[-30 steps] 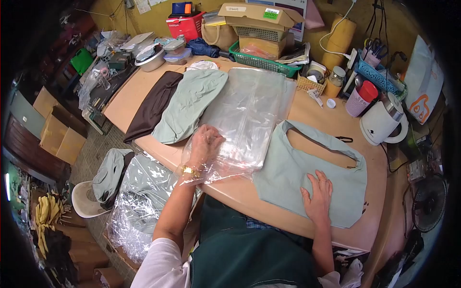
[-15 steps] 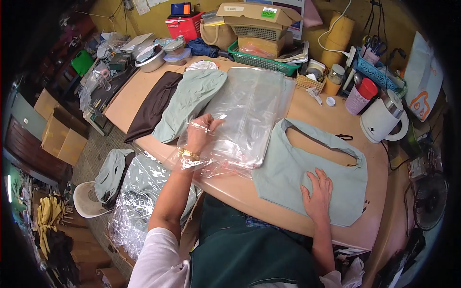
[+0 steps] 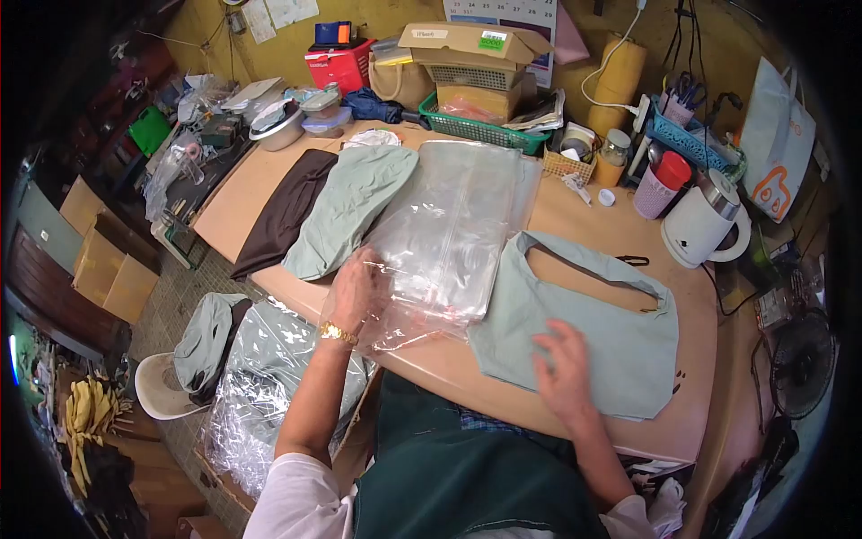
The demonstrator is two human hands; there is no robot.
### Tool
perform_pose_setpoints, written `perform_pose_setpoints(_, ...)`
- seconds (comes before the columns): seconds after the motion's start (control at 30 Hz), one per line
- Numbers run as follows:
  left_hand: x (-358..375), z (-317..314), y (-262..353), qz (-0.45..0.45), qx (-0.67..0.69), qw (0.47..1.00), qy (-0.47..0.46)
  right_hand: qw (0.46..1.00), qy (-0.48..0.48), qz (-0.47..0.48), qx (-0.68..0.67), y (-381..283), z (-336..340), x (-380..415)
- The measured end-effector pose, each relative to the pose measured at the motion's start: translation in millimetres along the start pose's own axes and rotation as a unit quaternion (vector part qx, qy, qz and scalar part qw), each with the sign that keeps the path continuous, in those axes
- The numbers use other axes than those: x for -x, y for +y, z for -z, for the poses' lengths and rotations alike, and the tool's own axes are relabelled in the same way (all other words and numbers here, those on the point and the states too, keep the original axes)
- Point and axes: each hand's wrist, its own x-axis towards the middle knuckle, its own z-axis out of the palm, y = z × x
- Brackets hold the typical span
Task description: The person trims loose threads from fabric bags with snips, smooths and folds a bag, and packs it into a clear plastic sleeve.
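Observation:
My left hand (image 3: 356, 289) is closed on thin film at the near left edge of a stack of clear plastic bags (image 3: 453, 220); its fingertips are partly hidden. Loose film from one clear bag lies around the fingers. My right hand (image 3: 566, 370) is raised slightly over a pale green cloth bag (image 3: 620, 346), fingers apart and holding nothing. That cloth bag lies flat with its handle loop pointing away from me. Left of the plastic stack, a folded pale green cloth piece (image 3: 355, 202) partly covers a dark brown one (image 3: 285, 214).
A white kettle (image 3: 705, 225), a pink cup (image 3: 660, 190) and a glass jar (image 3: 612, 157) stand at the right back. A green basket (image 3: 485, 130) holds boxes. Below the table's left edge sits a plastic-wrapped bundle (image 3: 274, 386) beside a white stool (image 3: 162, 386).
My left hand has drawn back toward me and left, and the film no longer covers its wrist. My right hand has lifted off the cloth bag and shifted slightly left.

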Motion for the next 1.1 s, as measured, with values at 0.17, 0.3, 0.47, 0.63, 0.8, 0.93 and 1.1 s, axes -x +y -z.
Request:
perform_pose_setpoints(0.17,-20,-7,20,0.074,0.097,0.990,0.072,0.906,-0.126,0.277,-0.295,-109,-72,-46)
perform_pose_setpoints(0.3,-17,-9,0,-0.018,0.036,0.997,0.066,0.929,-0.244,0.228,-0.156,-135,-127,-98)
perform_pose_setpoints(0.47,-13,-2,-7,0.061,0.097,0.992,0.047,0.958,-0.200,0.149,0.139,-106,-195,-128)
perform_pose_setpoints(0.63,17,-23,-31,0.041,0.229,0.972,0.020,0.963,-0.269,-0.003,0.023,-98,-185,-152)
perform_pose_setpoints(0.8,29,11,41,0.167,0.345,0.923,0.042,0.975,-0.205,0.017,0.080,-87,-201,-145)
perform_pose_setpoints(0.93,46,-2,35,0.144,0.183,0.972,0.011,0.973,-0.221,0.000,0.073,-94,-200,-151)
perform_pose_setpoints(1.1,85,-10,43,0.084,0.226,0.967,0.080,0.960,-0.251,0.059,0.111,-73,-207,-170)
